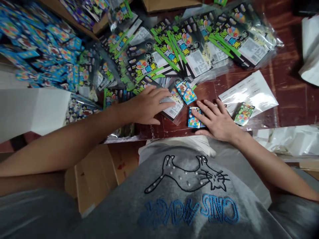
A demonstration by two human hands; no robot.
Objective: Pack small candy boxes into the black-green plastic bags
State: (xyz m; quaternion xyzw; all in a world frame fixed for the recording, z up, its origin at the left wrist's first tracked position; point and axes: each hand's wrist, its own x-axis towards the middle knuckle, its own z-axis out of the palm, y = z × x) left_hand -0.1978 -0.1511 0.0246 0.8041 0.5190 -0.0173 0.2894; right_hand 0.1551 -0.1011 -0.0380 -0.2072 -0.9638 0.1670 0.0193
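Observation:
My left hand (151, 105) rests palm down with fingers spread over a printed plastic packet (176, 111) at the near edge of a pile. To its right lies a small blue candy box (186, 92), tilted and touching neither hand. My right hand (216, 120) is spread flat over small boxes; a blue one (193, 118) shows under its fingertips, and its palm hides the rest. A green small box (244, 114) sits right of that hand, on a corner of a white label sheet (251, 91).
Green-and-black printed packets (191, 43) are heaped across the back of the dark red table (286, 69). Many blue packets (42, 43) fill the left side. A cardboard box (99, 25) stands behind. Clear bags (286, 139) lie along the near right edge.

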